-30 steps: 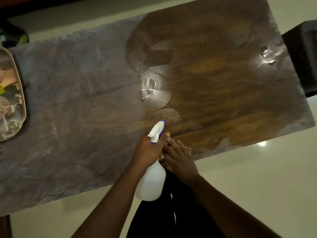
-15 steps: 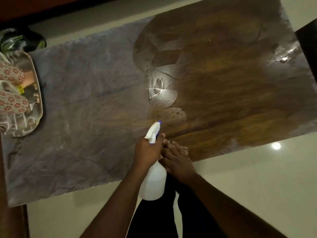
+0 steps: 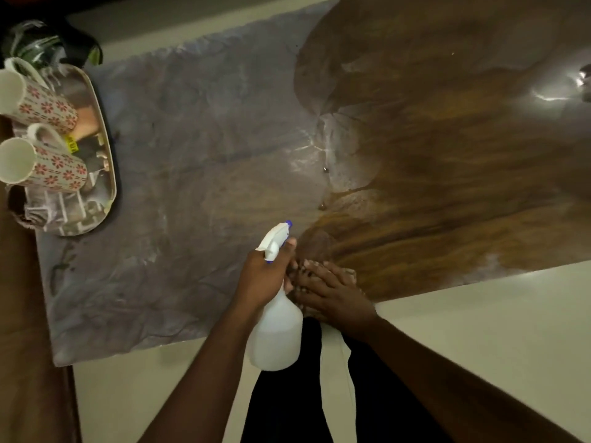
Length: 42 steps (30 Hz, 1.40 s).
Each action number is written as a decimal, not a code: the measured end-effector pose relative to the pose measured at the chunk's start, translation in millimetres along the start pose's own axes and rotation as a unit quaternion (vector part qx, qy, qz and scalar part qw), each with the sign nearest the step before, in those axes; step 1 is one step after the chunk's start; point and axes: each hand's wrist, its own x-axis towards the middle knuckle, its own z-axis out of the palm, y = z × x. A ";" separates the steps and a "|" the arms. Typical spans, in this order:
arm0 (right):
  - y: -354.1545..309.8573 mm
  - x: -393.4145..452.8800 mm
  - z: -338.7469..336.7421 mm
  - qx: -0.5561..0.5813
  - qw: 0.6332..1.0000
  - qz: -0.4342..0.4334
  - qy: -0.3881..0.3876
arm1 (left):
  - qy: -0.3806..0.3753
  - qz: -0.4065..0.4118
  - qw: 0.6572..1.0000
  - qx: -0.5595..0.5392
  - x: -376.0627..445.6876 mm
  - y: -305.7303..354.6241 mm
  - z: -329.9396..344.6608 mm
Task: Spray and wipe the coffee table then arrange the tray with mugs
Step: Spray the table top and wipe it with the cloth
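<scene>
**Spray bottle gripped at the near edge, mugs on the tray far left**

Left hand (image 3: 262, 279): fingers wrapped round the neck of the white spray bottle (image 3: 276, 334), nozzle aimed across the tabletop (image 3: 192, 155). Right hand (image 3: 332, 292): fingers straight and spread, pressed flat on a cloth (image 3: 350, 274) just beside the bottle, at the near edge. Right part of the surface wet and brown, left part dull grey. At the left end, a tray (image 3: 108, 167) carrying two floral mugs (image 3: 41, 103) (image 3: 48, 166) side by side.
</scene>
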 end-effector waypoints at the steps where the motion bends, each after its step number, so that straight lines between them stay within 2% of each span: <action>1: 11.5 -11.1 -5.4 -0.008 1.000 -0.018 -0.009 | 0.011 0.005 1.000 0.000 0.4 1.6 -6.2; 2: 25.4 -19.0 -12.3 -0.017 1.000 0.001 -0.014 | 0.024 0.005 1.000 -0.003 0.4 3.7 -11.2; 4: 48.2 -14.4 -24.5 -0.018 0.991 0.133 0.000 | 0.032 -0.001 0.999 -0.004 6.0 7.3 -24.0; 7: 52.7 42.7 -28.5 -0.009 0.925 0.376 0.057 | -0.008 -0.003 1.000 -0.009 21.0 16.4 -38.6; 9: 34.3 93.5 -17.1 -0.009 0.897 0.435 0.078 | -0.014 0.017 0.999 -0.032 31.4 25.0 -43.5; 11: 7.2 127.1 -1.8 0.004 0.928 0.364 0.084 | -0.003 0.032 0.998 -0.045 43.0 33.2 -48.5; 13: -20.9 121.3 6.2 0.014 0.982 0.186 0.037 | -0.014 0.021 0.998 -0.053 50.8 42.2 -53.0; 15: -10.8 100.8 -4.2 0.013 1.000 0.022 -0.010 | -0.044 0.000 0.998 -0.053 58.1 50.9 -62.3; 16: 4.7 90.0 -11.2 0.009 0.999 -0.012 -0.029 | -0.049 -0.005 0.998 -0.049 61.0 53.5 -65.9; 17: 21.8 82.0 -16.8 -0.004 0.999 -0.008 -0.043 | -0.044 -0.008 0.998 -0.048 63.4 55.6 -70.0; 18: 37.5 79.1 -22.6 -0.017 0.998 0.037 -0.045 | -0.035 -0.008 0.998 -0.047 65.1 59.3 -74.6; 20: 61.7 87.7 -30.8 -0.017 0.975 0.220 -0.013 | -0.029 -0.007 0.999 -0.043 69.4 67.3 -81.5; 22: 67.2 125.8 -28.3 -0.025 0.903 0.426 0.055 | -0.045 -0.008 0.998 -0.039 74.3 75.4 -83.5; 23: 64.3 152.0 -25.0 -0.031 0.866 0.493 0.076 | -0.052 -0.008 0.998 -0.039 78.1 78.8 -83.1; 24: 57.8 177.6 -19.3 -0.020 0.848 0.521 0.091 | -0.056 -0.003 0.998 -0.039 83.3 82.8 -81.8; 25: 47.1 200.0 -19.0 -0.009 0.855 0.511 0.084 | -0.053 0.004 0.998 -0.038 89.7 86.2 -79.7; 26: 33.4 214.3 -17.6 0.027 0.883 0.464 0.064 | -0.045 0.010 0.998 -0.038 96.7 89.3 -77.4; 27: 16.7 217.2 -15.6 0.073 0.915 0.395 0.030 | -0.036 0.014 0.999 -0.037 102.3 92.4 -76.0; 29: 0.5 198.8 -21.0 0.126 0.972 0.197 -0.028 | -0.026 0.003 0.999 -0.031 113.6 100.6 -73.4; 31: 27.0 174.3 -28.1 0.044 0.998 0.035 -0.024 | -0.040 -0.008 0.998 -0.038 124.6 110.6 -73.2; 32: 50.3 162.7 -25.2 0.012 0.999 0.028 -0.016 | -0.049 -0.008 0.998 -0.038 128.3 115.0 -74.4; 33: 76.4 160.9 -26.5 -0.011 0.998 0.068 -0.005 | -0.048 -0.005 0.998 -0.042 134.7 120.2 -75.6; 35: 115.6 173.9 -33.6 -0.027 0.971 0.235 0.037 | -0.026 -0.003 0.998 -0.050 145.0 127.2 -77.3; 37: 131.4 218.0 -42.0 -0.028 0.907 0.411 0.085 | -0.013 -0.005 0.999 -0.042 158.5 136.4 -74.9; 39: 122.1 275.6 -42.2 -0.020 0.852 0.509 0.124 | -0.026 -0.003 0.999 -0.029 168.5 144.7 -68.8; 40: 113.3 299.2 -43.2 0.005 0.844 0.515 0.150 | -0.024 0.003 0.999 -0.029 173.1 147.6 -64.5; 41: 106.8 310.9 -40.3 0.036 0.861 0.480 0.165 | -0.014 0.012 0.999 -0.032 176.8 150.8 -60.3; 42: 99.4 308.4 -32.4 0.048 0.898 0.403 0.170 | -0.001 0.022 0.999 -0.035 180.1 153.5 -56.9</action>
